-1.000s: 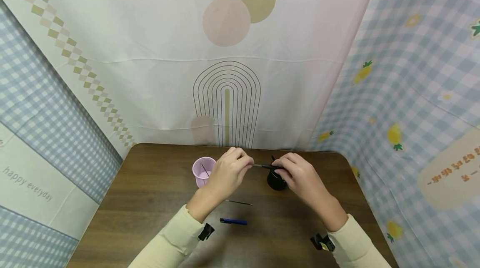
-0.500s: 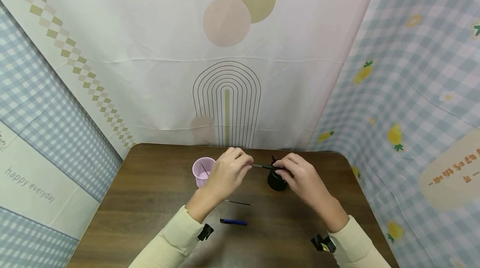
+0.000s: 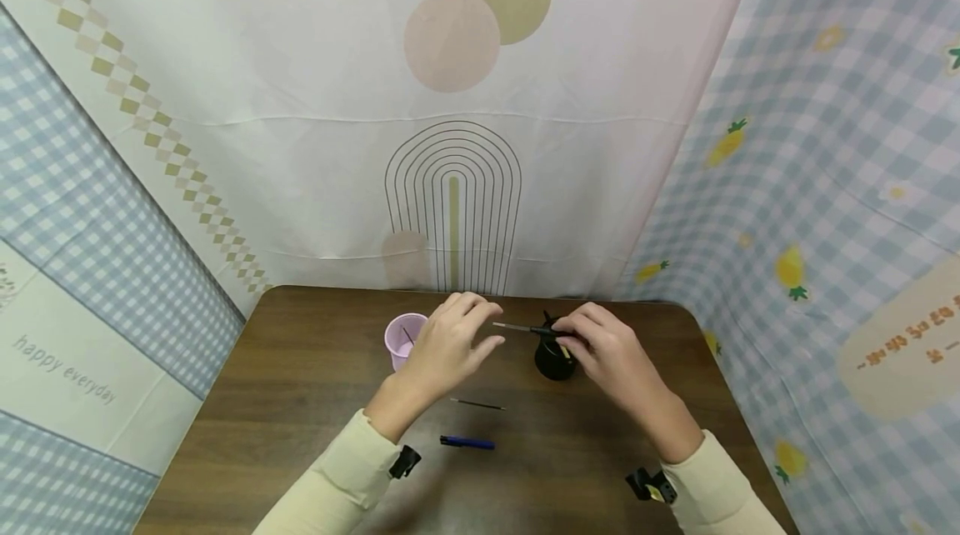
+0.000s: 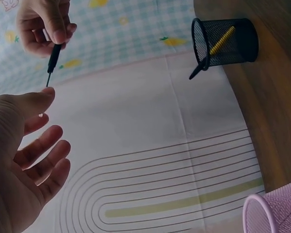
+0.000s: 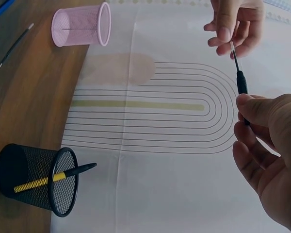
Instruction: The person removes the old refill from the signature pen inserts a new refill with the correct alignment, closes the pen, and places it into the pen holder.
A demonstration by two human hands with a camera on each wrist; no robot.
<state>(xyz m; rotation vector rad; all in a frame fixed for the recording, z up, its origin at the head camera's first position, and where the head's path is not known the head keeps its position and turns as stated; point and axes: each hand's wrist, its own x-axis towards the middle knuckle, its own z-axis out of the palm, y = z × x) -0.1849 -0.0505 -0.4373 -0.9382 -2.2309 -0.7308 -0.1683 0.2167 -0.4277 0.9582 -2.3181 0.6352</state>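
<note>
- The thin refill (image 5: 237, 62) could fall out if loosely seated, as its free end is left ungripped between the parted thumb and index finger of the left hand (image 3: 442, 343).
- The black pen barrel (image 5: 242, 83) is pinched by the right hand (image 3: 613, 353); with a slack pinch it could be dropped.
- Above the worktop (image 3: 300, 385), one barrel is held at 1 o'clock from one blue pen (image 3: 467, 442); one loose refill (image 3: 477, 404) is seen just past 12.
- Two mesh cups are counted: the pink cup (image 5: 77, 38) at 11, one thin stick (image 3: 408, 337) inside; the black cup (image 5: 29, 179) at 2, one yellow-and-black pen (image 5: 41, 183) inside.
</note>
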